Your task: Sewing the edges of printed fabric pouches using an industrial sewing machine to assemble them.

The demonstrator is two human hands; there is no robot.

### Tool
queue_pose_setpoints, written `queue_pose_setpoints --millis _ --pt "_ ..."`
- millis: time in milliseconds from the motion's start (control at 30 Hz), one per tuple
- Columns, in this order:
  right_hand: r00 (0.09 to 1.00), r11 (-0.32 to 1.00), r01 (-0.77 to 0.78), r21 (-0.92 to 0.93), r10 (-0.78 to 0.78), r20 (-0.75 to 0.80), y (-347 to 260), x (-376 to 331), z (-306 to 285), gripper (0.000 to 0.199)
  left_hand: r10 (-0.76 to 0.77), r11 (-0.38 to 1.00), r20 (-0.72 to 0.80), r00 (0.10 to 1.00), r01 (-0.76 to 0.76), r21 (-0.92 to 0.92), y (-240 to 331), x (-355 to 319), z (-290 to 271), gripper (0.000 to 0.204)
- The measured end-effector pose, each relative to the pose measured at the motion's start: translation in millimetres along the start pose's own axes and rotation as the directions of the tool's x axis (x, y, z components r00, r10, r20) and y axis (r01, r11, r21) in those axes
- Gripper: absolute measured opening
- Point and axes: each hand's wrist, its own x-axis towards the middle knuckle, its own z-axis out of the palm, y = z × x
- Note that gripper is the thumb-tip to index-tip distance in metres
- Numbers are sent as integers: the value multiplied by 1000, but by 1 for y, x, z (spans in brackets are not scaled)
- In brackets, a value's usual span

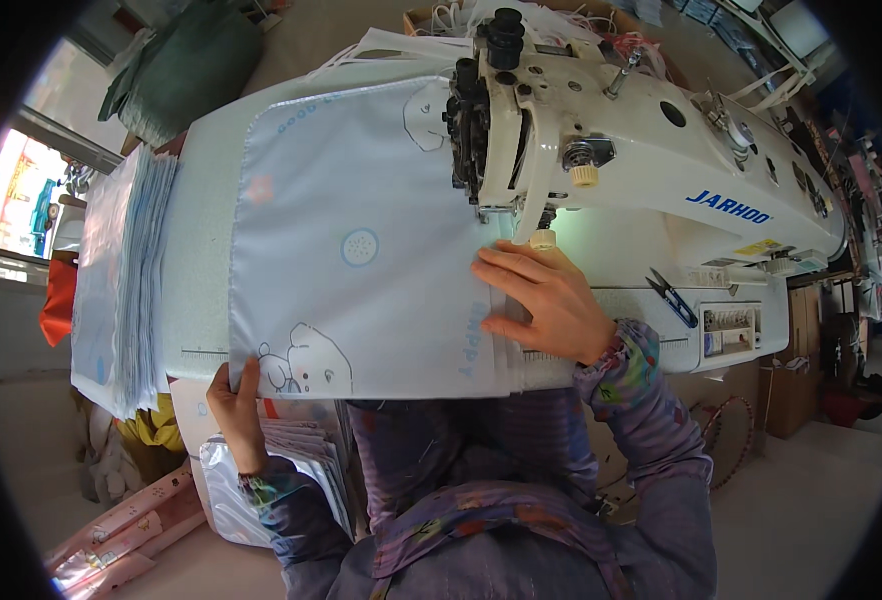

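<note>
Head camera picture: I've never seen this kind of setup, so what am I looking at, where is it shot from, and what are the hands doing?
This is one view from a wide fisheye camera worn on a person's head, looking down; that is why straight edges bend near the rim. The big white machine is an industrial sewing machine on a pale table. Spread on the table is a light blue fabric panel printed with cartoon bears. The right hand lies flat on the panel's right edge, close to the needle area. The left hand grips the panel's near left corner at the table edge. A stack of similar panels sits at the far left, and small blue-handled snips lie on the machine bed to the right.
</note>
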Motion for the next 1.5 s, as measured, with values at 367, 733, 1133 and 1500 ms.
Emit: queue_pose_setpoints --millis 367,733,1133,1500 --pt "1000 1000 -9 2 9 28 1 0 -1 58 266 763 44 963 -238 601 29 77 40 35" --pt "998 998 -54 -14 54 25 -1 -1 2 59 398 642 79 914 -339 687 40 136 75 40" --pt "997 997 -73 -27 72 -13 1 -1 2 56 788 276 180 589 -599 751 39 145 77 48" --pt "997 999 -45 24 47 -60 -1 0 7 52 705 211 515 487 -838 503 51 139 60 50"
